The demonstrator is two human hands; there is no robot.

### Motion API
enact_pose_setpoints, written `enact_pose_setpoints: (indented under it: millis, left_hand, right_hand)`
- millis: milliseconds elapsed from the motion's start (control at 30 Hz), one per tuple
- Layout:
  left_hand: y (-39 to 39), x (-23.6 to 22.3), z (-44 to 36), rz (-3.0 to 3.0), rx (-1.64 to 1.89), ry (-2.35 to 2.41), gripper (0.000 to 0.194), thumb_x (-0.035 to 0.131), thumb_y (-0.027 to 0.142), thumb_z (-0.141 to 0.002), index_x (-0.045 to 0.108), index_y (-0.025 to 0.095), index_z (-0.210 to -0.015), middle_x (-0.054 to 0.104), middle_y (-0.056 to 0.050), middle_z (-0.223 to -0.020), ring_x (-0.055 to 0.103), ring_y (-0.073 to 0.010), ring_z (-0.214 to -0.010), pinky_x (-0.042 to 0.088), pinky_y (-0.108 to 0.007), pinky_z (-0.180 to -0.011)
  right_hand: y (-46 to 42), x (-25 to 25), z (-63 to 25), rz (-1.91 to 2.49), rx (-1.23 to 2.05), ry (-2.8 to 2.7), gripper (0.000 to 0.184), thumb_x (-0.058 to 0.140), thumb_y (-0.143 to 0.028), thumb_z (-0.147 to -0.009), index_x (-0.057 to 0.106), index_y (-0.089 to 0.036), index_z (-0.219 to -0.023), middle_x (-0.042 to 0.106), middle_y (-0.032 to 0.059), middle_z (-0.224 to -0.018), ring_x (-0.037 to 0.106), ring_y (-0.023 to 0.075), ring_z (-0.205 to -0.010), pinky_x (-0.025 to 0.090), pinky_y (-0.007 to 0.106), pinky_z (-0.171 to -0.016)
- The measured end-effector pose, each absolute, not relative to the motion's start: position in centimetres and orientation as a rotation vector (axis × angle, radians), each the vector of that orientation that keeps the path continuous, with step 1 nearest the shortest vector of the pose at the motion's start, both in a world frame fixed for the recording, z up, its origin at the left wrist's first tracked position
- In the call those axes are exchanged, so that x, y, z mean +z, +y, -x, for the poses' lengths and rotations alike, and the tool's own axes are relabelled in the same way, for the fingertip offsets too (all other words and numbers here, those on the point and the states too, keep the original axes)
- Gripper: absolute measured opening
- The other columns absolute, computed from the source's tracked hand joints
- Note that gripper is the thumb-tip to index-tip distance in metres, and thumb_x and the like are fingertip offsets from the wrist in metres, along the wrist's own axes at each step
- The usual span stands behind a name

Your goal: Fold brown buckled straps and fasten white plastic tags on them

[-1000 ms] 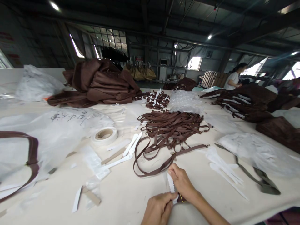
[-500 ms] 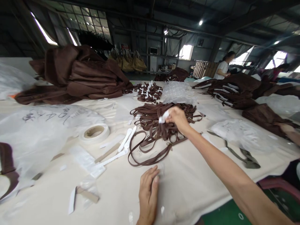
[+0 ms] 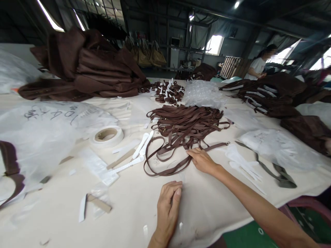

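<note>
My right hand (image 3: pixel 203 161) is at the near side of a heap of brown straps (image 3: pixel 186 120), its fingers closed on a loose brown strap (image 3: pixel 178 168) that curves in a loop to the left on the table. Small metal clips show on several straps. Lower down, my left hand (image 3: pixel 169 203) rests on the pale tabletop, fingers stretched out and holding nothing. White strips with rounded ends (image 3: pixel 144 144) lie left of the loop. More white strips (image 3: pixel 243 165) lie right of my right hand.
A white tape roll (image 3: pixel 106 136) and plastic bags (image 3: pixel 51 137) lie to the left. Behind are a large brown leather pile (image 3: pixel 95 69), small wrapped brown pieces (image 3: pixel 169 91) and bubble wrap (image 3: pixel 203 93). An olive strap (image 3: pixel 283 177) lies right. A person (image 3: pixel 258 65) stands farther back.
My right hand has come down from above the strap heap to the loose strap in front. The white piece it held no longer shows. My left hand remains on the table; the view has shifted slightly.
</note>
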State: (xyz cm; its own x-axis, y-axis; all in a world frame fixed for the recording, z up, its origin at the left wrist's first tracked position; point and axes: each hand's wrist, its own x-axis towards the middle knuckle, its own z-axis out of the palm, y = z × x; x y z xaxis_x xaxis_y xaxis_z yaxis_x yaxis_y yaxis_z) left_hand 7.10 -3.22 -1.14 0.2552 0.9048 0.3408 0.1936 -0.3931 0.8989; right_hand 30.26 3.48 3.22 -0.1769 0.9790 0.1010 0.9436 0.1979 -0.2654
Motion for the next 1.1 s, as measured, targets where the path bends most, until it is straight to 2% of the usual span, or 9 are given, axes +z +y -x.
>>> enact_pose_setpoints:
  millis: [167,300,433,533,633,767,867,933,1100]
  left_hand:
    - [-3.1,-1.1,-7.0,-1.764,1.129,1.001,0.028,0.052,0.039,-0.097,0.074,0.023,-0.099,0.073,-0.010,-0.102,0.065,-0.0255,-0.102,0.055,-0.041,-0.092]
    - [-3.2,-1.5,-7.1,-1.764,1.134,0.989,0.026,0.052,0.038,-0.097,0.074,0.023,-0.098,0.072,-0.009,-0.100,0.066,-0.0243,-0.099,0.056,-0.037,-0.088]
    - [-3.1,-0.8,-6.9,-1.788,1.158,0.960,0.026,0.051,0.037,-0.097,0.072,0.022,-0.099,0.072,-0.008,-0.095,0.067,-0.0222,-0.093,0.056,-0.034,-0.083]
    - [-1.6,2.7,-6.7,-1.828,1.299,0.956,0.024,0.051,0.035,-0.098,0.069,0.022,-0.103,0.071,-0.006,-0.095,0.067,-0.0207,-0.092,0.054,-0.033,-0.085]
    - [1.7,8.8,-7.1,-1.925,1.485,0.955,0.026,0.051,0.037,-0.097,0.067,0.021,-0.110,0.070,-0.007,-0.107,0.062,-0.0220,-0.105,0.048,-0.037,-0.098]
    - [6.6,17.2,-8.9,-1.968,1.286,0.766,0.039,0.045,0.044,-0.099,0.065,0.018,-0.120,0.067,-0.008,-0.125,0.056,-0.0247,-0.122,0.039,-0.042,-0.110]
    - [8.7,21.7,-10.1,-1.749,0.918,0.408,0.052,0.039,0.053,-0.099,0.064,0.012,-0.119,0.072,-0.009,-0.105,0.067,-0.0228,-0.101,0.051,-0.041,-0.095]
    - [9.3,23.7,-10.5,-1.625,0.791,0.256,0.048,0.047,0.053,-0.097,0.065,0.010,-0.107,0.070,-0.006,-0.085,0.068,-0.0175,-0.082,0.055,-0.035,-0.083]
    - [9.1,26.9,-10.7,-1.650,0.768,0.161,0.037,0.072,0.046,-0.083,0.055,0.013,-0.081,0.063,0.001,-0.070,0.060,-0.0080,-0.056,0.047,-0.018,-0.053]
  right_hand:
    - [3.6,3.0,-30.3,1.862,-0.024,-2.477,0.016,0.056,-0.012,-0.091,0.068,-0.018,-0.097,0.066,0.0102,-0.104,0.055,0.0257,-0.104,0.042,0.037,-0.087]
    - [4.2,4.0,-30.6,1.833,-0.172,-2.453,0.028,0.046,-0.001,-0.090,0.066,-0.018,-0.101,0.064,0.0093,-0.098,0.057,0.0225,-0.095,0.044,0.033,-0.084]
    - [4.5,7.6,-31.1,1.740,-0.335,-2.255,0.041,0.038,0.000,-0.092,0.063,-0.019,-0.117,0.062,0.0100,-0.100,0.059,0.0212,-0.088,0.047,0.030,-0.079]
    - [4.7,11.8,-31.3,1.511,-0.463,-2.123,0.043,0.034,-0.004,-0.095,0.059,-0.020,-0.125,0.061,0.0108,-0.106,0.061,0.0211,-0.096,0.049,0.030,-0.084]
    - [4.8,16.2,-31.0,1.306,-0.517,-2.015,0.040,0.033,-0.007,-0.096,0.060,-0.020,-0.123,0.061,0.0105,-0.107,0.060,0.0211,-0.102,0.049,0.032,-0.091]
    - [4.9,21.1,-30.1,1.149,-0.531,-1.887,0.035,0.036,-0.009,-0.094,0.060,-0.021,-0.117,0.061,0.0084,-0.104,0.060,0.0202,-0.101,0.049,0.032,-0.090]
    - [5.1,23.4,-29.5,1.067,-0.487,-1.799,0.032,0.038,-0.010,-0.092,0.061,-0.020,-0.112,0.061,0.0071,-0.103,0.060,0.0193,-0.098,0.048,0.032,-0.089]
    - [5.2,24.4,-29.2,1.042,-0.430,-1.755,0.029,0.039,-0.011,-0.091,0.061,-0.020,-0.107,0.062,0.0061,-0.101,0.060,0.0190,-0.095,0.048,0.033,-0.089]
    - [5.1,26.0,-28.2,1.029,-0.172,-1.760,0.016,0.053,-0.018,-0.086,0.060,-0.022,-0.100,0.065,0.0018,-0.092,0.062,0.0183,-0.087,0.049,0.034,-0.085]
